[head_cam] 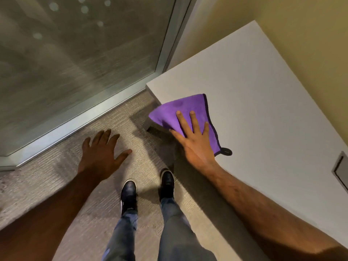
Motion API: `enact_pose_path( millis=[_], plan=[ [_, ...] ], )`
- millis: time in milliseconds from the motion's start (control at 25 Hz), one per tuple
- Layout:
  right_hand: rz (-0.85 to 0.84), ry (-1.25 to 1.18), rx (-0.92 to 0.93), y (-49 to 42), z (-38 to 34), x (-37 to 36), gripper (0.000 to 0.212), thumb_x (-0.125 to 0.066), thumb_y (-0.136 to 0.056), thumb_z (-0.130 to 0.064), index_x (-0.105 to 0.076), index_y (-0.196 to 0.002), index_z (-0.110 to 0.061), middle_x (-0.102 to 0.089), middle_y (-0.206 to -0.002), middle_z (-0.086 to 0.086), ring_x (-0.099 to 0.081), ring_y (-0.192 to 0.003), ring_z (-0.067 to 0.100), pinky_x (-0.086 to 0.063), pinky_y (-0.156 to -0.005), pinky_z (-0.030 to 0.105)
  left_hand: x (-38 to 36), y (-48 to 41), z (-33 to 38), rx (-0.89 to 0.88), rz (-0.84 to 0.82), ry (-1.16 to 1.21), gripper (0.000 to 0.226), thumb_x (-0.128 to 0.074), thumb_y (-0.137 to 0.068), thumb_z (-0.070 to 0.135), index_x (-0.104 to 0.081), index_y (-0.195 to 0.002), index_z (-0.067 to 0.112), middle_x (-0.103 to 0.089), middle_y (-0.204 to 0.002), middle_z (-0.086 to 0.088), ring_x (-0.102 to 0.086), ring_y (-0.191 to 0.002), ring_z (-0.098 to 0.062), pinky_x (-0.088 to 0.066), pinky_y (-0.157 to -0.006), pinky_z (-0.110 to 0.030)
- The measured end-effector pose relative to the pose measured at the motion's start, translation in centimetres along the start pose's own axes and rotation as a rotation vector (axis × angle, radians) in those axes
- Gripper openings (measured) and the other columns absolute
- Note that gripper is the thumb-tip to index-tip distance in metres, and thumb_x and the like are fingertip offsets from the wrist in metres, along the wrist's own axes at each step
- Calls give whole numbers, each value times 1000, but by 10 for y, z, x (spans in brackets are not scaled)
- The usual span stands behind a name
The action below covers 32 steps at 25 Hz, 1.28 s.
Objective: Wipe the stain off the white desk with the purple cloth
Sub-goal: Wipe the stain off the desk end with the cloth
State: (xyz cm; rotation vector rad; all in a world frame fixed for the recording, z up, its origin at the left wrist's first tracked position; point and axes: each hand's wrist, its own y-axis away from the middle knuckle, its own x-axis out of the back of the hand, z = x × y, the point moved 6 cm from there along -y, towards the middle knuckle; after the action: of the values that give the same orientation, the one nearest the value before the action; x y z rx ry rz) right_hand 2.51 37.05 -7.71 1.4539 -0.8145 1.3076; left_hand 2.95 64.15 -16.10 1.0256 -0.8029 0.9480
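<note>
The purple cloth (180, 110), edged in dark trim with a small hanging loop, lies at the near left edge of the white desk (263, 95), partly overhanging it. My right hand (194, 140) presses flat on the cloth with fingers spread. My left hand (102, 153) hovers open over the carpet, left of the desk, holding nothing. No stain shows on the visible desk surface; whatever is under the cloth is hidden.
A glass partition with a metal frame (105, 108) runs along the left. The grey carpet (56, 185) lies below, with my two dark shoes (146, 189) on it. A yellow wall (310, 34) backs the desk. A grey cable hatch (341, 172) sits at the desk's right.
</note>
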Motion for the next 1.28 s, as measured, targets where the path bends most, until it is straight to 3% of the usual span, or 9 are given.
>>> enact_pose_path(
  millis=[240, 400, 640, 760, 840, 920, 1000, 1120, 1280],
  plan=[
    [26, 46, -67, 112, 32, -24, 96, -73, -77, 4, -28, -153, -33, -11, -166, 12, -7, -150, 46, -25, -104, 79, 2, -7, 18, -67, -27, -12, 88, -17, -82, 80, -38, -147, 24, -28, -160, -11, -20, -149, -29, -16, -115, -60],
    [-34, 34, -110, 133, 37, -34, 106, -84, -72, -17, -20, -154, -38, -8, -166, 11, -6, -150, 46, -23, -104, 79, 2, -10, 28, -112, 16, -22, 83, -23, -84, 78, -42, -143, 23, -33, -157, -12, -27, -146, -30, -18, -113, -61],
    [-1, -68, -74, 74, 26, -14, 80, -76, -83, -29, -34, -150, -37, -7, -165, 11, -3, -149, 47, -21, -103, 81, 0, -18, 21, -55, 41, 3, 85, -21, -83, 82, -39, -143, 25, -32, -158, -12, -26, -146, -30, -17, -113, -61],
    [2, -112, -37, 15, 12, -4, 66, -57, -94, -26, -28, -151, -41, 5, -167, 7, 12, -150, 43, -8, -107, 81, 2, -22, 17, 21, 60, 43, 87, -20, -82, 83, -39, -143, 25, -31, -158, -11, -24, -147, -28, -17, -113, -60],
    [1, -142, -10, -30, 1, 3, 57, -39, -95, -35, -27, -150, -42, 7, -167, 5, 16, -150, 41, -2, -108, 80, 5, -22, 16, 42, 72, 47, 86, -20, -82, 82, -40, -143, 25, -31, -158, -10, -24, -147, -28, -17, -114, -59],
    [6, -146, 18, -72, -5, 11, 54, -43, -96, -41, -30, -149, -43, 6, -167, 5, 15, -150, 40, -2, -109, 80, 5, -19, 16, 61, 77, 57, 84, -20, -83, 81, -40, -143, 25, -31, -158, -10, -24, -147, -28, -16, -115, -58],
    [34, -144, 61, -106, -9, 21, 48, -47, -97, -45, -38, -145, -45, 3, -167, 3, 11, -151, 39, -3, -109, 79, 5, -13, 16, 85, 70, 73, 84, -20, -83, 80, -40, -144, 25, -31, -159, -9, -23, -148, -27, -15, -116, -57],
    [71, -223, 93, -137, -6, 34, 40, -38, -99, -52, -46, -137, -49, -6, -167, -1, 7, -153, 34, 0, -110, 78, 5, -3, 15, 121, 50, 73, 87, -18, -81, 80, -39, -146, 26, -30, -160, -7, -23, -148, -26, -15, -116, -56],
    [88, -237, 178, -159, 5, 44, 36, -39, -97, -57, -50, -131, -50, -30, -160, -1, -6, -152, 33, -3, -110, 77, 4, 8, 13, 138, 42, 70, 87, -20, -81, 80, -40, -146, 26, -30, -160, -6, -24, -148, -25, -18, -116, -56]
  ],
)
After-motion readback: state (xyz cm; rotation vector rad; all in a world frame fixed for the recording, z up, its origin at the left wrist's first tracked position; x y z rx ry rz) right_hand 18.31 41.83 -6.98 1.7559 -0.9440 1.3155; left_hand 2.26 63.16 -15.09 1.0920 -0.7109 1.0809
